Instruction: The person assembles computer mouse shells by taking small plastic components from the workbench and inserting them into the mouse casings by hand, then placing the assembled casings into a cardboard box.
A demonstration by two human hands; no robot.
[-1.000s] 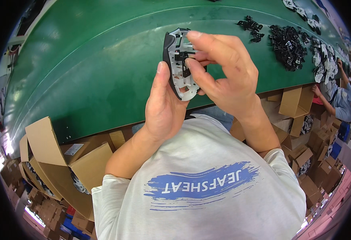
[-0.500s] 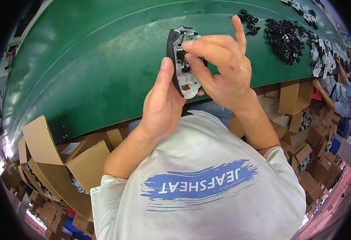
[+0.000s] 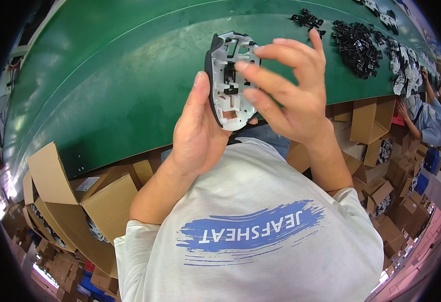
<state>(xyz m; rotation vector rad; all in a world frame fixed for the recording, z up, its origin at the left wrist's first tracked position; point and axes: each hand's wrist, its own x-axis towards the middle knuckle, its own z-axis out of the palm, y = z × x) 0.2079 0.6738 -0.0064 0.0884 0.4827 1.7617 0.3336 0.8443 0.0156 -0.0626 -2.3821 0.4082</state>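
An oval computer-mouse shell [image 3: 223,104], black outside with a white inner frame, is tilted up over the green table, its hollow side showing. My left hand [image 3: 196,132] grips it, thumb along the black left edge and a fingertip showing at the lower right; the other fingers are hidden behind. A small black plastic part [image 3: 229,75] sits in the middle of the white frame. Over the shell's right side is my right hand [image 3: 298,93], fingers spread and slightly blurred, with nothing seen between them. Whether its index fingertip touches the shell I cannot tell.
On the green table [image 3: 130,85] lie a pile of black plastic parts [image 3: 359,48], a smaller black cluster [image 3: 307,19] and white shells [image 3: 406,68]. Open cardboard boxes [image 3: 112,204] stand along the near edge on both sides. Another person [image 3: 421,113] works at the far right.
My right thumb and index finger have parted and drawn back to the right from the black part. The shell has turned to show more of its inside.
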